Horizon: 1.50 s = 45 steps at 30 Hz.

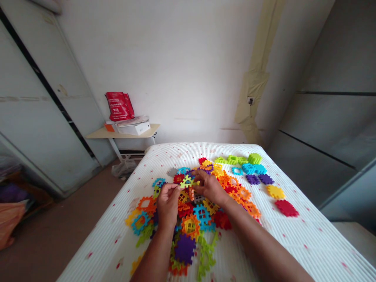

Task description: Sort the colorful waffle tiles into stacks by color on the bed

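Note:
Over a heap of coloured interlocking plastic tiles, my left hand [168, 197] and my right hand [208, 187] both grip a light green interlocking tile [187, 181]. The left fingers pinch its left end, and the right fingers close on its right side. Below my hands lie a blue window tile [201, 214], a yellow-and-orange window tile [190, 226] and a solid purple tile [185, 249]. An orange frame tile [146, 205] and a blue frame tile [140, 223] rest left of my left wrist. Orange tiles [244, 193] spread to the right of my right hand.
Tiles sorted by colour sit at the table's right: green [254, 158], blue [259, 169], purple [266, 179], yellow [275, 191] and red [286, 208]. Behind at the left, a small desk [100, 134] bears a red bag [120, 106] and a white box [135, 128]. Grey cabinets stand at the right.

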Each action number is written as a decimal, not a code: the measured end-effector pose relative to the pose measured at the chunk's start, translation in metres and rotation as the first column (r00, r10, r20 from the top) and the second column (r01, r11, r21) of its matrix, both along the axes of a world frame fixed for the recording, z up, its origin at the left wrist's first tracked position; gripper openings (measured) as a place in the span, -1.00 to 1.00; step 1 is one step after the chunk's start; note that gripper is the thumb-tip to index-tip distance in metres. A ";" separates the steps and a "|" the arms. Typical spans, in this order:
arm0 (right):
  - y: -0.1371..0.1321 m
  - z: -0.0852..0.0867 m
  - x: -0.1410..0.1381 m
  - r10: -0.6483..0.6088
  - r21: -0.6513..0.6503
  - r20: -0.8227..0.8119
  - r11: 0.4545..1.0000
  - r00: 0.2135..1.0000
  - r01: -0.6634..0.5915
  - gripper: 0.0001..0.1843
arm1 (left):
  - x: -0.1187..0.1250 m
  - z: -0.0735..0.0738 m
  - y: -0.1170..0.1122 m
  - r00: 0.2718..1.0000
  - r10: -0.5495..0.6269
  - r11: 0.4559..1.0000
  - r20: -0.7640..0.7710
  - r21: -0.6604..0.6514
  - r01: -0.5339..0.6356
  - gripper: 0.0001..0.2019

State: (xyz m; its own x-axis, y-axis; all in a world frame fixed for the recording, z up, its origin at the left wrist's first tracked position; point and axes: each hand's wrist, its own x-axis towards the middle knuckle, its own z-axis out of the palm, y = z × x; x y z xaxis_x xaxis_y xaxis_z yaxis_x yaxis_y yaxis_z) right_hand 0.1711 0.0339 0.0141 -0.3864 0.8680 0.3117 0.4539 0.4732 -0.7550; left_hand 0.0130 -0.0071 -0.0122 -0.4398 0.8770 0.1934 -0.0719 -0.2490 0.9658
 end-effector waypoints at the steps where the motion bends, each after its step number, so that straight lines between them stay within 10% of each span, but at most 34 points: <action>1: 0.000 0.000 0.000 0.013 -0.050 -0.033 0.999 0.999 -0.015 -0.49 | 0.000 0.000 0.000 0.999 -0.001 1.000 0.037 -0.005 0.001 -0.81; 10: 0.004 -0.008 0.000 0.086 -0.158 -0.148 0.981 0.985 -0.110 -0.43 | -0.001 -0.008 0.005 0.976 -0.052 0.998 0.210 -0.005 0.055 -0.76; 22: -0.004 -0.002 -0.005 -0.086 0.081 0.153 0.994 0.984 0.074 -0.46 | 0.001 -0.010 0.005 0.954 -0.118 0.993 0.275 0.038 0.112 -0.77; 37: -0.002 0.001 -0.008 -0.081 -0.117 -0.233 0.992 0.969 0.055 -0.53 | 0.003 0.003 0.001 0.942 -0.074 0.991 0.327 0.128 0.033 -0.80; 45: 0.001 0.010 0.008 0.025 -0.068 -0.039 0.997 0.999 -0.028 -0.90 | 0.001 0.001 0.002 0.950 -0.049 0.996 0.307 0.088 0.023 -0.76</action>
State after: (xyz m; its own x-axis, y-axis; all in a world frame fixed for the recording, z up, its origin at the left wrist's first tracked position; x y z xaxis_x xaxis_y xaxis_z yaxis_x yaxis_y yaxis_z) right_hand 0.1791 0.0354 0.0245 -0.3987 0.8774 0.2669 0.4125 0.4315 -0.8023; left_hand 0.0136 -0.0050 -0.0113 -0.4576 0.8802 0.1256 -0.3736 -0.3185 0.8712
